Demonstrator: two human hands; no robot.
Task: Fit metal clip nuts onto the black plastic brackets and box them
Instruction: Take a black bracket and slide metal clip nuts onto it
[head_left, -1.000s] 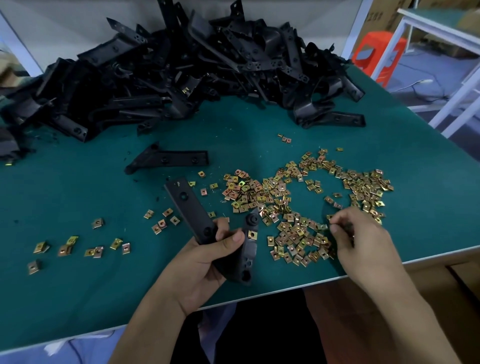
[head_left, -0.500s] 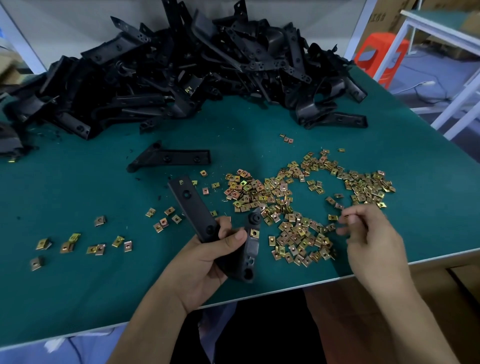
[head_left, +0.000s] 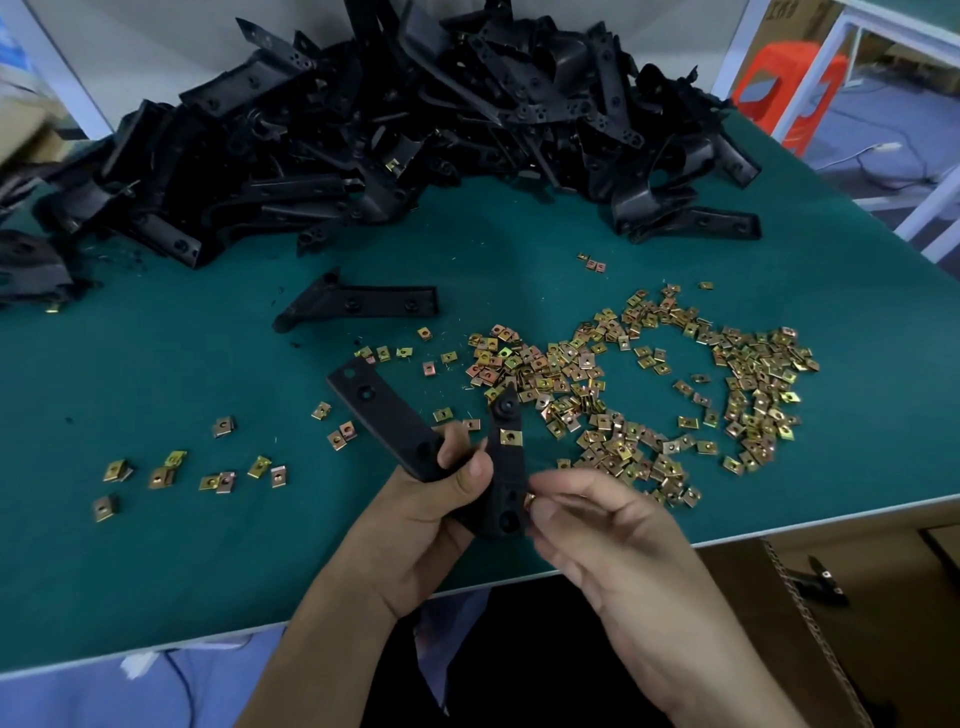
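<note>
Dim, cool, even overhead light; soft short shadows under the hands. Wide-angle bend curves the bench (head_left: 857, 332) edge and far corners. Black pile (head_left: 395, 130) loses detail in shadow. Slight softness at frame edges, centre fairly sharp. No strong glare.

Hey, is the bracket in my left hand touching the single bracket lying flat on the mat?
Apart. The head view shows bare green mat between the held bracket and the flat bracket.

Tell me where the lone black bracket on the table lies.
Head view, left of centre: the lone bracket lies flat between the bracket pile behind and the left hand in front.
</note>
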